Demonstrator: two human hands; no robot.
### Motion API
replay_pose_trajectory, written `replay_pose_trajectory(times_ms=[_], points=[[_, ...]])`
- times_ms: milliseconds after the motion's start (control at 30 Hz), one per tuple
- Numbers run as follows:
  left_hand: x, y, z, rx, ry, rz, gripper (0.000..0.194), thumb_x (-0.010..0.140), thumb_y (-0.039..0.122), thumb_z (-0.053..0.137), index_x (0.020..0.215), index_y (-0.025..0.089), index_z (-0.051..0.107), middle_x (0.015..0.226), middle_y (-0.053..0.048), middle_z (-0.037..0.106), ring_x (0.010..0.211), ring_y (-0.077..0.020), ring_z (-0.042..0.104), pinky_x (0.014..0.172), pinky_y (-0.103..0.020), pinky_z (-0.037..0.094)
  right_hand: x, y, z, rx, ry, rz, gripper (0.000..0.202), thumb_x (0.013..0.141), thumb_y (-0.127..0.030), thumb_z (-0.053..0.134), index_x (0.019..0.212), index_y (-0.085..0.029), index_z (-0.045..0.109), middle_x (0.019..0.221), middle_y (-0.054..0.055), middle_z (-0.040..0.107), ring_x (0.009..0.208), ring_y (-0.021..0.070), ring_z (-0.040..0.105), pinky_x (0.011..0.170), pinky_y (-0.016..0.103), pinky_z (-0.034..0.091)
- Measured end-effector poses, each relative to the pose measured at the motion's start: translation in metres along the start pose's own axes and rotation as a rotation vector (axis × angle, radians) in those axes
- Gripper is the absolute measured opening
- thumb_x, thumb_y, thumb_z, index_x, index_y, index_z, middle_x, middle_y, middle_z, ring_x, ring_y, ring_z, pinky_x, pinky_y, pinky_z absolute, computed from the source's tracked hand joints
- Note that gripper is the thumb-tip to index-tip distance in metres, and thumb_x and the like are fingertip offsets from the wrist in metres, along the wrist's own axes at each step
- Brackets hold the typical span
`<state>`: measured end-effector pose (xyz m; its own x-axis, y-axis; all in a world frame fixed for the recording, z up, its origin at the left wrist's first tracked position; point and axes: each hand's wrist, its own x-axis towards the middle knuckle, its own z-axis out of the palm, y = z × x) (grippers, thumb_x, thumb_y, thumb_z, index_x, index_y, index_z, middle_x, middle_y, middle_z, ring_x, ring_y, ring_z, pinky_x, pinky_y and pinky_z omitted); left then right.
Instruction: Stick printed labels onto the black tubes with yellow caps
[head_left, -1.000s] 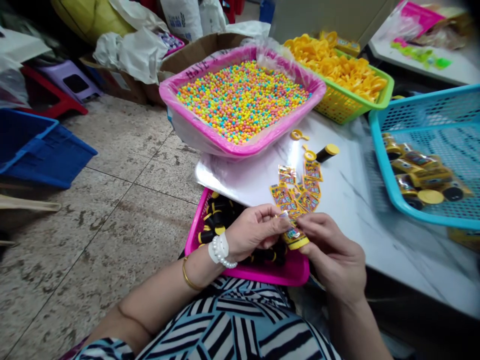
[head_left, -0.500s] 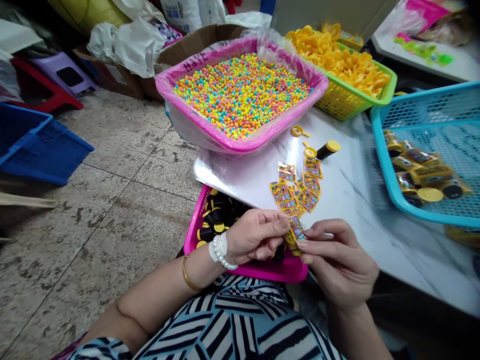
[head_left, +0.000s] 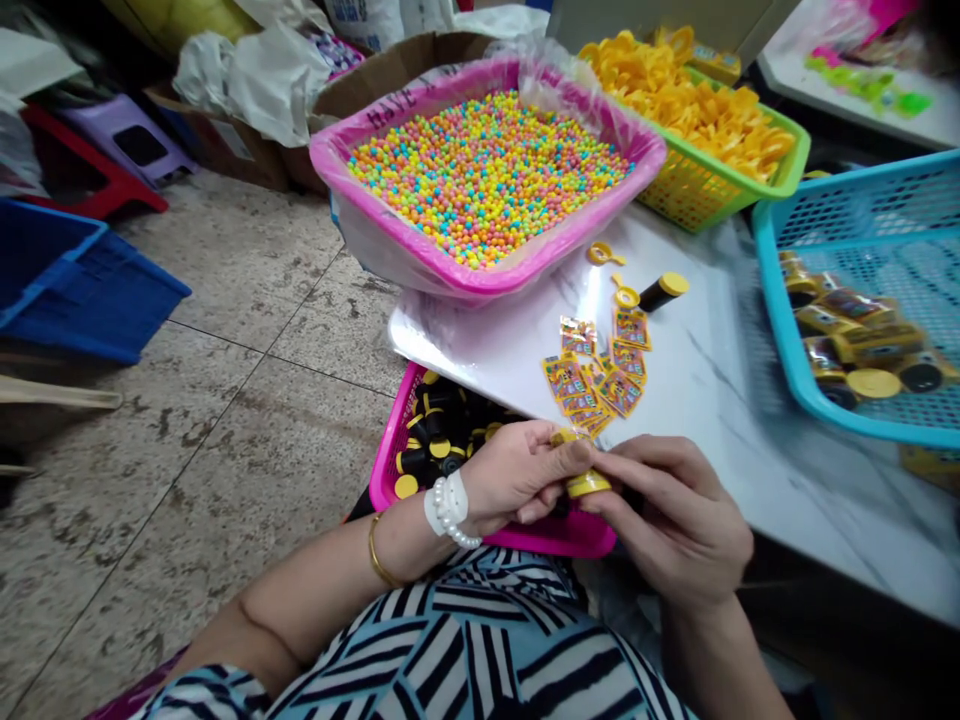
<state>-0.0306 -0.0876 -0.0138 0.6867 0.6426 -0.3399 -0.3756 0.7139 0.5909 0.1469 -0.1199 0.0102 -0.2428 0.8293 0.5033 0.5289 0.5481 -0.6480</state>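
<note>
While our left hand pinches its thumb and fingers closed at the far end of a small yellow-topped container, our right hand grips the near end between thumb and curled fingers. We have it just off the near edge of the white table, above a pink basket; our fingers hide much of its body. We wear a beaded bracelet and a gold bangle on the left arm.

Below our hands, the pink basket holds a heap of black tubes with yellow caps. Just beyond our fingertips, we see printed sachets overlapping on the table. Past them stands one black tube with a yellow cap, and near it lie two yellow ring-shaped pieces with short handles.

Farther out, we have a plastic-lined pink tub full of small multicoloured balls. Beside it, a green basket is heaped with yellow plastic pieces. To our right, a light blue basket contains wrapped containers. Over on our left, a dark blue crate sits on the speckled floor.
</note>
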Motion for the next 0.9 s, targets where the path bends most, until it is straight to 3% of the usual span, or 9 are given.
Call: replay_pose_trajectory(times_ms=[100, 200, 300, 433, 500, 667, 800, 900], points=[[-0.002, -0.001, 0.000, -0.051, -0.044, -0.050, 0.050, 0.076, 0.061, 0.071, 0.084, 0.015, 0.053, 0.048, 0.008, 0.049, 0.028, -0.0021, 0.032, 0.026, -0.013, 0.018, 0.002, -0.002, 0.001, 0.072, -0.011, -0.037, 0.048, 0.074, -0.006, 0.076, 0.117, -0.028, 0.071, 0.085, 0.003, 0.065, 0.074, 0.0165, 0.062, 0.062, 0.033, 0.053], [-0.003, 0.001, 0.001, -0.061, -0.039, -0.044, 0.044, 0.076, 0.052, 0.075, 0.082, 0.014, 0.054, 0.046, 0.009, 0.047, 0.027, -0.0010, 0.029, 0.026, -0.013, 0.017, -0.001, -0.002, 0.005, 0.071, 0.107, -0.051, 0.044, 0.073, -0.001, 0.075, 0.108, -0.027, 0.074, 0.080, 0.002, 0.064, 0.069, 0.0158, 0.060, 0.057, 0.033, 0.050], [-0.004, 0.006, 0.003, -0.058, -0.005, -0.032, 0.043, 0.075, 0.050, 0.077, 0.082, 0.015, 0.054, 0.045, 0.011, 0.044, 0.027, -0.0007, 0.028, 0.025, -0.012, 0.017, -0.005, -0.001, 0.007, 0.079, 0.192, 0.026, 0.038, 0.073, -0.003, 0.076, 0.103, -0.026, 0.075, 0.085, 0.003, 0.061, 0.073, 0.0162, 0.060, 0.062, 0.034, 0.050], [-0.004, 0.009, 0.005, -0.063, -0.054, -0.066, 0.045, 0.075, 0.053, 0.076, 0.085, 0.014, 0.056, 0.043, 0.010, 0.045, 0.026, -0.0022, 0.029, 0.024, -0.013, 0.017, -0.008, 0.002, 0.005, 0.150, 0.052, 0.129, 0.050, 0.076, -0.010, 0.076, 0.121, -0.028, 0.068, 0.102, 0.005, 0.061, 0.088, 0.0180, 0.062, 0.075, 0.034, 0.054], [-0.001, 0.004, 0.006, -0.105, -0.070, -0.081, 0.047, 0.073, 0.054, 0.078, 0.082, 0.013, 0.057, 0.041, 0.009, 0.045, 0.025, -0.0025, 0.029, 0.024, -0.013, 0.016, -0.010, 0.003, 0.006, 0.159, 0.049, 0.123, 0.049, 0.076, -0.006, 0.075, 0.118, -0.029, 0.070, 0.099, 0.003, 0.063, 0.087, 0.0161, 0.063, 0.073, 0.030, 0.054], [0.008, -0.015, 0.008, -0.194, 0.068, -0.047, 0.052, 0.065, 0.054, 0.083, 0.061, 0.013, 0.051, 0.038, 0.008, 0.043, 0.025, -0.0021, 0.030, 0.025, -0.014, 0.018, -0.017, 0.009, 0.019, 0.189, 0.194, 0.206, 0.043, 0.075, -0.002, 0.074, 0.108, -0.030, 0.073, 0.089, 0.000, 0.063, 0.080, 0.0128, 0.062, 0.067, 0.025, 0.053], [0.010, -0.019, 0.009, -0.145, 0.181, -0.035, 0.059, 0.065, 0.061, 0.079, 0.053, 0.013, 0.047, 0.035, 0.007, 0.039, 0.023, -0.0022, 0.029, 0.025, -0.015, 0.016, -0.019, 0.010, 0.021, 0.236, 0.119, 0.276, 0.036, 0.082, -0.008, 0.070, 0.112, -0.029, 0.071, 0.099, 0.003, 0.061, 0.092, 0.0141, 0.061, 0.075, 0.026, 0.054], [0.009, -0.017, 0.011, -0.109, 0.148, -0.048, 0.059, 0.065, 0.065, 0.077, 0.057, 0.013, 0.051, 0.036, 0.006, 0.043, 0.023, -0.0028, 0.029, 0.024, -0.015, 0.016, -0.019, 0.010, 0.016, 0.260, 0.060, 0.271, 0.038, 0.085, -0.011, 0.068, 0.117, -0.031, 0.070, 0.107, 0.004, 0.061, 0.100, 0.0147, 0.061, 0.082, 0.026, 0.054]])
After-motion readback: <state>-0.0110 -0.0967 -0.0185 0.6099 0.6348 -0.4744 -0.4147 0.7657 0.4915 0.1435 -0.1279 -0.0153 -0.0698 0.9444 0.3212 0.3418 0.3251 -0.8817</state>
